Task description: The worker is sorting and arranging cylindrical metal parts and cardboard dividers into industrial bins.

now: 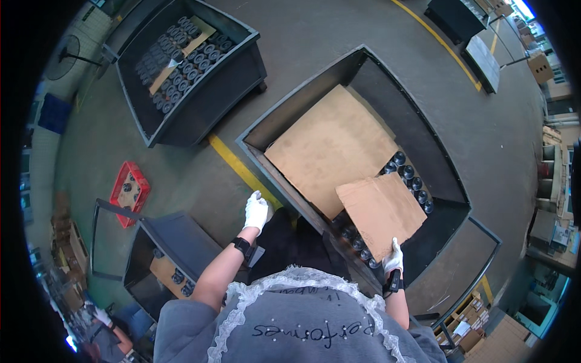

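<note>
My right hand (393, 259), in a white glove, grips the near right edge of a smaller brown cardboard sheet (382, 212). Its thumb lies along the edge; the other fingers are partly hidden. This sheet sits tilted over dark round metal parts (407, 172) in a large dark metal bin (425, 115). Partly beneath it, a larger cardboard sheet (330, 142) covers much of the bin's contents. Outside the bin's left wall, my gloved left hand (257, 213) hangs with its fingers curled in, and no object shows in it.
Another dark bin (209, 91) at the far left holds rows of ring-shaped parts and cardboard strips. A red crate (130, 193) stands on the floor. At lower left, a smaller bin (181, 233) contains a few parts; a co-worker's gloved hand (101, 316) shows beyond it.
</note>
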Tool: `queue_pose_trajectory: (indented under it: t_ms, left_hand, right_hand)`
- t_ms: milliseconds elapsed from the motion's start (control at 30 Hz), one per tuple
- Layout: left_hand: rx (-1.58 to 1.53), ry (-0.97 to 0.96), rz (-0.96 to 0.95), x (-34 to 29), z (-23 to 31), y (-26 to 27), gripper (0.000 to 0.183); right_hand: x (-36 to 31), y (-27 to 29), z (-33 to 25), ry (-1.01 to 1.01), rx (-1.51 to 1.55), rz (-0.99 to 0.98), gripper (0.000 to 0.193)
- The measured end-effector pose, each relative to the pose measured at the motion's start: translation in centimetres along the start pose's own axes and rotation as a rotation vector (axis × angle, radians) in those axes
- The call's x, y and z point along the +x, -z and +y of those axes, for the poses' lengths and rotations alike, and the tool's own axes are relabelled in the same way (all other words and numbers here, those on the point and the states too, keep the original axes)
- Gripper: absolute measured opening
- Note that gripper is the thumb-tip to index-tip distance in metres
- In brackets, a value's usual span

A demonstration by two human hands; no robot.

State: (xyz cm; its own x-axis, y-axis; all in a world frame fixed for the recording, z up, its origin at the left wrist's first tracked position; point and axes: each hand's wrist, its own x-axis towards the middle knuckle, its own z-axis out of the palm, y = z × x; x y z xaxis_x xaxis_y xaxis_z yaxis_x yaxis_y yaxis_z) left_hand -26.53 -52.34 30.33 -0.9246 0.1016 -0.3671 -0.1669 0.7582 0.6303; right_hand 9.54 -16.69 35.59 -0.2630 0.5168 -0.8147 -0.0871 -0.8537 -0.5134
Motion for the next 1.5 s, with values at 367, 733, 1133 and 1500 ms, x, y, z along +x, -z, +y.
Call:
queue_pose_trajectory:
  t_ms: [367, 733, 1133, 1500]
  left_hand:
    - [0.653, -0.45, 0.284, 13.8, 8.4, -1.3, 0.046]
    - [0.779, -0.443, 0.343, 14.5, 9.5, -5.4, 0.034]
    - [0.684, -0.426, 0.33, 14.6, 9.2, -5.8, 0.031]
    - [0.728, -0.413, 0.344, 14.7, 8.4, -4.8, 0.029]
  right_hand:
    - [7.6, -3.9, 2.4, 0.518, -0.903, 0.453, 0.028]
    - [9.1, -3.0, 7.5, 0.452, -0.751, 0.554, 0.039]
    - [10.1, -10.9, 8.5, 0.242, -0.337, 0.058, 0.047]
    - [11.9, -12.7, 10.1, 0.25, -0.416, 0.16, 0.05]
